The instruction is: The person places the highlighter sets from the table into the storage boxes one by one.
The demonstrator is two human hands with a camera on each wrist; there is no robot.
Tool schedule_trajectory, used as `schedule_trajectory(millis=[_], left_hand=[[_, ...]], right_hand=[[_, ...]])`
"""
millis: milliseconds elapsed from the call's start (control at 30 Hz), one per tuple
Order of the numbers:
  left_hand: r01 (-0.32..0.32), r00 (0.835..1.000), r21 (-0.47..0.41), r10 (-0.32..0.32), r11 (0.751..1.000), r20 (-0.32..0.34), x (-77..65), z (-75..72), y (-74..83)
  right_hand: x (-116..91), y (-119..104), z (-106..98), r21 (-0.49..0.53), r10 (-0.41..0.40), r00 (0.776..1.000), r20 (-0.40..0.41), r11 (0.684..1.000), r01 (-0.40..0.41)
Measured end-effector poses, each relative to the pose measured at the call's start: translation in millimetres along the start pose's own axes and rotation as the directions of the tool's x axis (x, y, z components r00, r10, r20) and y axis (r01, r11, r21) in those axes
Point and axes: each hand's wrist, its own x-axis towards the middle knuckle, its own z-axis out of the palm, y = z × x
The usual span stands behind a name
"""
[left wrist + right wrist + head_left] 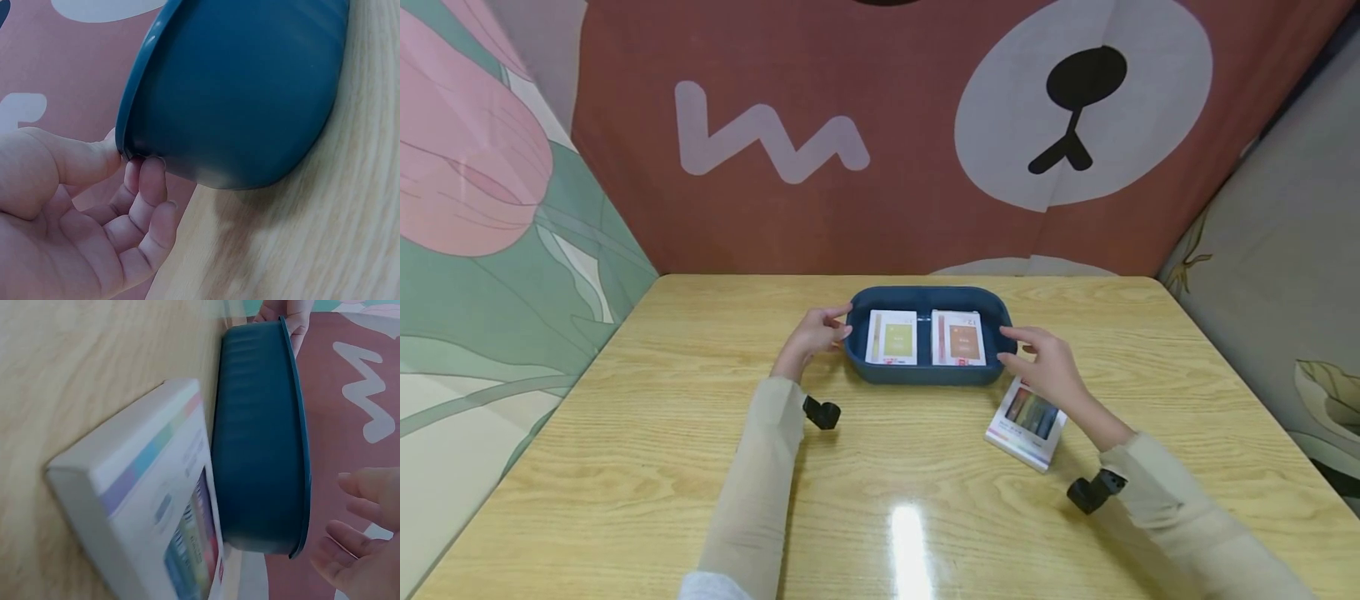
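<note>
Blue tray (928,377), one, on the table (865,483) holds two boxes (892,337); a third box (1028,423) lies beside it. Left hand (812,335) pinches the rim (133,94); right hand (1051,367), fingers apart, is near the opposite end.

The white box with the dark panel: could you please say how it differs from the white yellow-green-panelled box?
The dark-panelled box lies outside the blue plastic tray; the yellow-green-panelled box lies inside. The dark-panelled box sits skewed to the tray, the yellow-green one nearly square. Both are rectangular.
</note>
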Motion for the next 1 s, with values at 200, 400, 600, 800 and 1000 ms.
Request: schedule_trajectory(millis=[200,400,600,800,1000], left_hand=[[-0.012,1.0,0.0,0.012,1.0,0.006,-0.7,-0.2,0.3],[-0.005,1.0,0.002,0.005,1.0,0.005,-0.8,-0.4,-0.3],[-0.009,1.0,-0.003,0.009,1.0,0.009,-0.3,-0.8,-1.1],[-0.011,1.0,-0.013,0.011,1.0,0.014,0.0,-1.3,-1.7],[-0.005,1.0,-0.005,0.005,1.0,0.007,0.7,-1.1,-1.4]], right_hand=[[-10.7,12.5,-1.9,-0.032,-0.039,0.998,-0.047,0.999,0.038],[-22.0,22.8,-2.9,-0.069,-0.069,0.997,-0.037,0.995,0.066],[-29.0,29.1,-7.4,-0.099,-0.045,0.999,0.003,0.994,0.045],[-30.4,36.0,-12.2,-0.209,0.007,0.994,0.113,0.978,0.017],[-29.9,43.2,-14.5,-0.263,0.03,0.983,0.179,0.965,0.019]])
